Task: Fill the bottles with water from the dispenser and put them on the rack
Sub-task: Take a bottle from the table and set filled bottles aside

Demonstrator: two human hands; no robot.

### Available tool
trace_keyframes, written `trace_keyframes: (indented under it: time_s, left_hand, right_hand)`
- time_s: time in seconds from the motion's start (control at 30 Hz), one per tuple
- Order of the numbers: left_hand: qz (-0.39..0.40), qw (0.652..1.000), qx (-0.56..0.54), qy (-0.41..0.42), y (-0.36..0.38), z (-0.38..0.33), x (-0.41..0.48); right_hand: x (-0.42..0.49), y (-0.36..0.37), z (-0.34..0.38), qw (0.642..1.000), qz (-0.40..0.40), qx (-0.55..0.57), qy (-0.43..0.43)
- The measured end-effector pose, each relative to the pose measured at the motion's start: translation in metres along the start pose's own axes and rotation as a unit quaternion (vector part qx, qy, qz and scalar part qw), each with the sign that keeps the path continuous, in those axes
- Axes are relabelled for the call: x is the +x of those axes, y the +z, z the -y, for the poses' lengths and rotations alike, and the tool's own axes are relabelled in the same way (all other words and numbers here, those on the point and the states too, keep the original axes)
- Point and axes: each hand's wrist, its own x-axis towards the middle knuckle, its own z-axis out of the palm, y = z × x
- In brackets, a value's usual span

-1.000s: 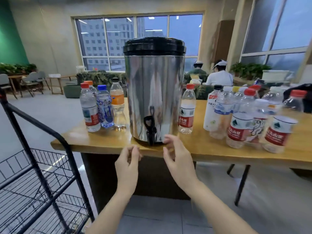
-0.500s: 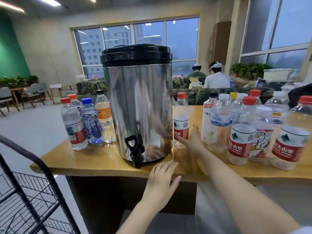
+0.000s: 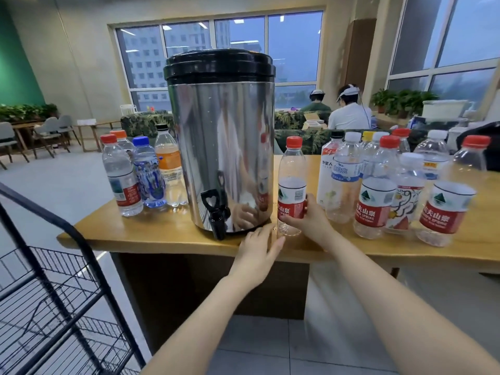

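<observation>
Two hands: right hand [image 3: 311, 217] grips the red-capped bottle [image 3: 292, 169] at its label, fingers curled round it; left hand [image 3: 257, 250] lies flat on the table [image 3: 151, 234] front edge, fingers straight and together.
Bottle: upright, capped, near the front edge, just right of the dispenser [image 3: 221, 136].
Key relation: tap [image 3: 215, 209] lies left of the bottle; the left hand is just beside its base and probably best placed for uncapping.

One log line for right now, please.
right hand: grips red-capped bottle, upright beside dispenser | left hand: open, at table edge | tap: untouched | cap: on
</observation>
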Motion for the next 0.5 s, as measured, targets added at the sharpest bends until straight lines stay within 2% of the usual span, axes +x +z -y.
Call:
trace_keyframes:
  time_s: [0.1, 0.2, 0.27, 0.37, 0.4, 0.5]
  left_hand:
    - [-0.033, 0.986, -0.162, -0.012, -0.003, -0.017, -0.010]
    - [-0.049, 0.961, -0.273, -0.012, -0.006, -0.035, -0.022]
    - [-0.068, 0.951, -0.300, -0.038, -0.005, -0.042, -0.031]
    - [-0.105, 0.958, -0.261, -0.063, -0.002, -0.038, -0.056]
    - [-0.111, 0.964, -0.235, -0.061, -0.002, -0.032, -0.066]
    - [-0.106, 0.988, -0.104, -0.052, -0.001, -0.009, -0.096]
  right_hand:
    - [-0.036, -0.007, 0.009, 0.999, 0.030, 0.015, -0.006]
    - [-0.073, -0.009, 0.020, 0.995, 0.087, 0.046, -0.009]
    - [-0.095, -0.012, 0.029, 0.986, 0.159, 0.035, -0.021]
    - [-0.114, -0.029, 0.036, 0.958, 0.284, -0.035, 0.004]
    - [-0.117, -0.036, 0.041, 0.959, 0.277, -0.051, 0.015]
    - [-0.119, -0.044, 0.062, 0.993, 0.102, -0.053, 0.040]
